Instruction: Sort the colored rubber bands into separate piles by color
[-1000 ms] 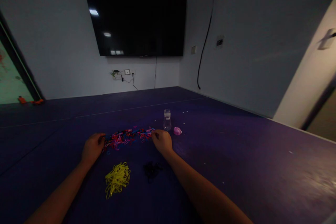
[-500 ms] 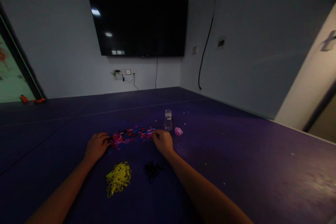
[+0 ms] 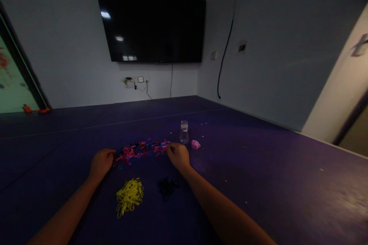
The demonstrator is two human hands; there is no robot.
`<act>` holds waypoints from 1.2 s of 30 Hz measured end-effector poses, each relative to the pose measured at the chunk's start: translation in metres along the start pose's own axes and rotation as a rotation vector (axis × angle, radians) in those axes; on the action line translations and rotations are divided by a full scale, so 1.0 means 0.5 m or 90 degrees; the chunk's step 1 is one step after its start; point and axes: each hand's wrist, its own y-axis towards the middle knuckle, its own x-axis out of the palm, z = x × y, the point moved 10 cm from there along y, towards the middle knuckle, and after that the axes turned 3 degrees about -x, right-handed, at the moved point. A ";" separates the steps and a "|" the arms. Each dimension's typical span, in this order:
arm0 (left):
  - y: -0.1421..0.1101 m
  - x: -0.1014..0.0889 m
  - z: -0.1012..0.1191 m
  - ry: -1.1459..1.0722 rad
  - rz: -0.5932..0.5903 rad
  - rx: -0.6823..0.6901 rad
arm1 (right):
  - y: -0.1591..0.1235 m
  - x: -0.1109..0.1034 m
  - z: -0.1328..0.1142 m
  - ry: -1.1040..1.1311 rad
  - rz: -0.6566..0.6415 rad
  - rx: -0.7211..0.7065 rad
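A long loose pile of small multicoloured rubber bands (image 3: 136, 151), pink, red, blue and dark, lies across the purple floor in front of me. At its left end is my left hand (image 3: 102, 162), fingers drawn together at the bands. My right hand (image 3: 178, 155) is closed at the pile's right end, its fingertips against the bands. What either hand pinches is too small to make out. Nearer to me, between my forearms, are a heap of yellow rubber bands (image 3: 130, 196) and a smaller heap of black rubber bands (image 3: 166, 187).
Just beyond my right hand a clear bottle (image 3: 184, 133) stands upright without its cap. Beside it lies a pink cap with a loop (image 3: 195, 144). White scraps dot the purple floor (image 3: 273, 183). A television (image 3: 155, 23) hangs on the far wall, and a black cable (image 3: 225, 53) dangles at right.
My left hand moved slightly right into the pile's left end, then back left, its fingers closing up. The right hand stays at the right end. The view shifted a little.
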 end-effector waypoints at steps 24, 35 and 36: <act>-0.004 0.000 0.051 -0.138 -0.026 0.121 | -0.001 -0.003 -0.006 -0.009 -0.021 0.001; 0.009 0.010 0.009 -0.216 -0.013 0.059 | -0.001 -0.003 -0.004 -0.010 -0.017 0.000; 0.010 0.008 0.001 -0.237 -0.001 0.042 | -0.001 -0.002 -0.004 -0.009 -0.017 -0.001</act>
